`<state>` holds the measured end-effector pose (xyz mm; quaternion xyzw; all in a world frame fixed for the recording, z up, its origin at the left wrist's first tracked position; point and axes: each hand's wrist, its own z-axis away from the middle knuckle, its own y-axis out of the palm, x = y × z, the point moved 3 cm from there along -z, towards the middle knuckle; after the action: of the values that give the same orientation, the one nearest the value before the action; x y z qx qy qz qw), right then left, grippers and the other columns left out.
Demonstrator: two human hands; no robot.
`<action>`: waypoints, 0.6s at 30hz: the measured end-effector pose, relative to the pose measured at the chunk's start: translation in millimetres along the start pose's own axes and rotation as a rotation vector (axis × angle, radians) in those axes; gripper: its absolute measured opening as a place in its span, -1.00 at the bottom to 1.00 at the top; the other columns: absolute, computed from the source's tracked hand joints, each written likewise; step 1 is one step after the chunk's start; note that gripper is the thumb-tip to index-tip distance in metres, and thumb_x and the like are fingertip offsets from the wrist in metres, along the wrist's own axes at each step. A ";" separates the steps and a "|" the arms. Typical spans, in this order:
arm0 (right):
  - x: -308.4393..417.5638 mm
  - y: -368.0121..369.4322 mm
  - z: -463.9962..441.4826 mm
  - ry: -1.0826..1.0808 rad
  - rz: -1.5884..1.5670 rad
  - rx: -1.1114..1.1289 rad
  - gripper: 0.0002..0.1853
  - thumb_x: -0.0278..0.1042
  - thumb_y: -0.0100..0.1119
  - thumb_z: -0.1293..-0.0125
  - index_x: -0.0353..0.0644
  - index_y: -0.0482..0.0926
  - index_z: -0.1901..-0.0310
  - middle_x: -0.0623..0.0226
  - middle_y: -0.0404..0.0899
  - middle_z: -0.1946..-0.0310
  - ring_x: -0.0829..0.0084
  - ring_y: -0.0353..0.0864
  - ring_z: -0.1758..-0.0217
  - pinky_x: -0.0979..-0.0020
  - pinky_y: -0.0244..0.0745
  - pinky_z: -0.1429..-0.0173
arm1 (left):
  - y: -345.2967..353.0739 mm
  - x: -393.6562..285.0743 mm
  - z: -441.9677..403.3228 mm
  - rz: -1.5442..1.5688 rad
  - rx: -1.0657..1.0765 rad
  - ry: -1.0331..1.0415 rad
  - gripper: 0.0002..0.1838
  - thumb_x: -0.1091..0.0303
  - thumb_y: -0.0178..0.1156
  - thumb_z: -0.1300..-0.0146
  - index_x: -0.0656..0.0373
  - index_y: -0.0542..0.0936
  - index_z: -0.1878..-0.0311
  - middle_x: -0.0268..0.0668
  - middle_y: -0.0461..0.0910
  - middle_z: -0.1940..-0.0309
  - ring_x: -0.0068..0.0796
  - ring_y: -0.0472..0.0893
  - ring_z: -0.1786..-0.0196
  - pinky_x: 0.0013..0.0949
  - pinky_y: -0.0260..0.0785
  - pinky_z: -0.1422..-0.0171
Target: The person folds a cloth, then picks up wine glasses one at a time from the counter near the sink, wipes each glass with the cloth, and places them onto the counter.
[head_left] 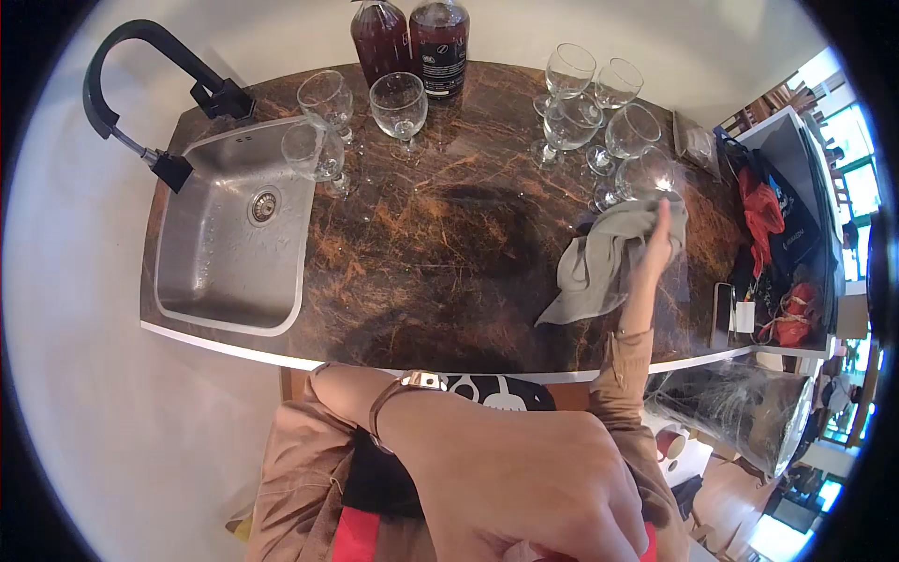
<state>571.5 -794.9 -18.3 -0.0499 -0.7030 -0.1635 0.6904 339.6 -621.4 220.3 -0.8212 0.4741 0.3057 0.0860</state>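
Note:
My right hand (656,245) reaches over the right part of the counter, thumb up, with a grey cloth (599,258) in its grip. The cloth hangs in folds onto the counter, and its top edge meets a stemmed glass (644,173). Whether the hand also touches this glass is hidden. Very near the camera, my left hand (534,468) fills the lower middle, back side up, a watch (423,379) on its wrist. Its fingers curl under at the bottom edge, and what they hold, if anything, is out of sight.
Several more stemmed glasses (573,122) stand behind the cloth. Three others, one a glass (398,105), are near the sink (192,253) with its black tap (173,173). Two dark bottles (440,47) line the wall. A phone (723,309) and an open bin (796,169) of bags sit right.

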 end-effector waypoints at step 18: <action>113.3 -46.7 103.6 0.187 -1.021 0.874 -0.41 -0.02 -0.12 -0.25 -0.23 0.15 -0.20 0.08 0.15 -0.21 0.24 0.05 -0.31 0.20 -0.03 -0.32 | 24.2 -5.1 8.9 0.332 0.098 -0.130 -0.63 0.19 0.24 0.25 0.13 0.23 0.74 -0.44 0.19 0.80 -0.50 0.26 0.74 -0.43 0.00 0.69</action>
<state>454.0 -825.6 86.7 0.5861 -0.5774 -0.1735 0.5413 314.0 -626.9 219.7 -0.7051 0.6109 0.3444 0.1047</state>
